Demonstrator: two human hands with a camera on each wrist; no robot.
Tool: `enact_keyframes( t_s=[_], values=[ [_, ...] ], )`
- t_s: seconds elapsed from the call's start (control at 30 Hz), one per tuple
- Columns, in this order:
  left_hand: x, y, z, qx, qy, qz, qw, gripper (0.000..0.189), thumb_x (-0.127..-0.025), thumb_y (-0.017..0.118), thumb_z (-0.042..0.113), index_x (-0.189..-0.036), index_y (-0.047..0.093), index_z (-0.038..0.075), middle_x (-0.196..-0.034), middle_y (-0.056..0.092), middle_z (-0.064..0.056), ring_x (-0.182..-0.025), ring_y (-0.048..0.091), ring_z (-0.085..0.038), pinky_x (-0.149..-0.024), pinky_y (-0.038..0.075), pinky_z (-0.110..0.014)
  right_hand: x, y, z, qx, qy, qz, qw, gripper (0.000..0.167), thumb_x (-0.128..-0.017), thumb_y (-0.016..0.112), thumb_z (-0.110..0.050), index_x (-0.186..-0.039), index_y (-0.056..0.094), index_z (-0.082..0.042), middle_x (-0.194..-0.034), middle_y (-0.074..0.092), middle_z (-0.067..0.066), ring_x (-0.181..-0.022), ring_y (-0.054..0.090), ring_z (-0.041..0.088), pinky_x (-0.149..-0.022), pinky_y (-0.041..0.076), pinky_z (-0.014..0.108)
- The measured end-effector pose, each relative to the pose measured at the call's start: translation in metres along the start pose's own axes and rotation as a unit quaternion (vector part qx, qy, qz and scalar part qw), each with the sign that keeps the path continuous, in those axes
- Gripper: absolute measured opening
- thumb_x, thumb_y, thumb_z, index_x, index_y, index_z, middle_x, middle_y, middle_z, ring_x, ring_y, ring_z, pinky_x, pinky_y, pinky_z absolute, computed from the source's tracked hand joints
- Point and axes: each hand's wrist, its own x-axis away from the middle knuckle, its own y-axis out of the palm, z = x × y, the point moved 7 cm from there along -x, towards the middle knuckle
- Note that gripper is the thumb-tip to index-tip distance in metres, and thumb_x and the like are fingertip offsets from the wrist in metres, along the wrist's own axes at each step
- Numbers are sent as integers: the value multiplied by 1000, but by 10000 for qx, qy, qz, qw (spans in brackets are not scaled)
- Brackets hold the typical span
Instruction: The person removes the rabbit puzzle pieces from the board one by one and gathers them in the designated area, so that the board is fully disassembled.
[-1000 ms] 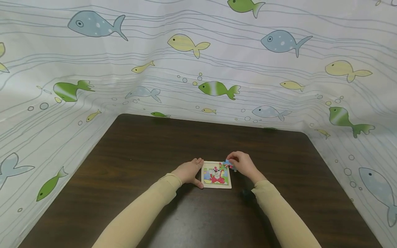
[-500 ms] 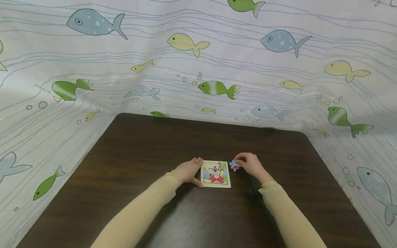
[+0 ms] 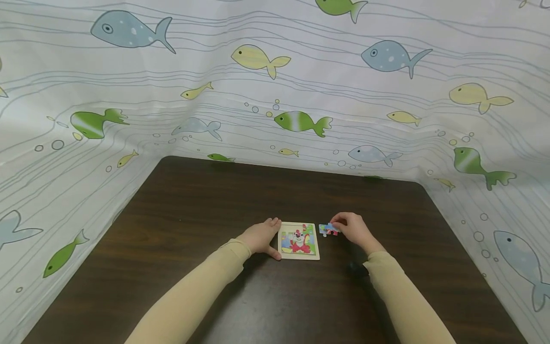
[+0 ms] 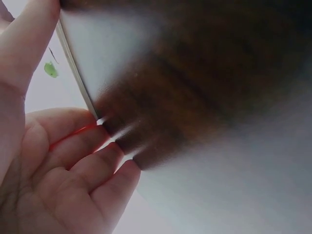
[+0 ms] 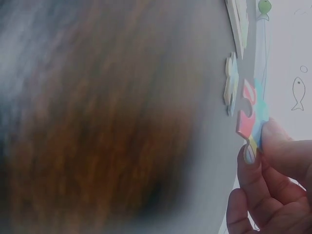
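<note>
Both forearms, in pale yellow sleeves [image 3: 193,286], are stretched forward over a dark wood-grain table [image 3: 215,205]. Hands held apart, a square jigsaw tray [image 3: 300,257] set between them. Tray laid flat; a red-and-white cartoon animal [image 3: 299,242] is shown in it, with a pale strip exposed along the far left.

Left hand [image 3: 261,237]: placed at the tray's left side. Four fingers are extended close together toward the far left corner; thumb spread well away, set at the near left corner. Nothing is lifted by it.

Right hand [image 3: 351,228]: positioned to the right of the tray, wrist angled inward. A blue-and-pink jigsaw piece [image 5: 258,114] is pinched between thumb and index finger; remaining fingers bent beneath. Whether the table is touched by the held piece cannot be told.

A second jigsaw piece [image 5: 231,83] is seen between tray and held piece. Table backed by a fish-printed sheet [image 3: 309,91].
</note>
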Motion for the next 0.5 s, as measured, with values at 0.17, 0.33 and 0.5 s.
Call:
enact_keyframes(
  t_s=[0.17, 0.33, 0.5],
  values=[
    [1, -1, 0, 16, -9, 22, 10000, 103, -70, 77, 51, -147, 31, -1, -153, 29, -15, -142, 27, -28, -111, 31, -38, 2, -2, 4, 8, -100, 58, 9999, 7, -89, 65, -9, -92, 71, -6, -90, 67, 8, -76, 53, 20, -70, 49, 34],
    [1, -1, 0, -6, -3, 41, 10000, 103, -70, 77, 51, -146, 32, -1, -153, 29, -15, -142, 27, -28, -111, 33, -38, 2, -7, 11, 120, -113, 19, 9999, 8, -89, 65, -9, -92, 71, -5, -89, 67, 8, -76, 54, 19, -70, 50, 35],
    [1, -2, 1, 34, -2, 57, 10000, 103, -70, 77, 50, -146, 32, -2, -153, 29, -15, -142, 28, -28, -111, 32, -39, 3, -10, 19, 174, -33, -60, 9998, 8, -89, 65, -9, -91, 71, -4, -88, 68, 8, -75, 54, 19, -70, 51, 35]
  ],
)
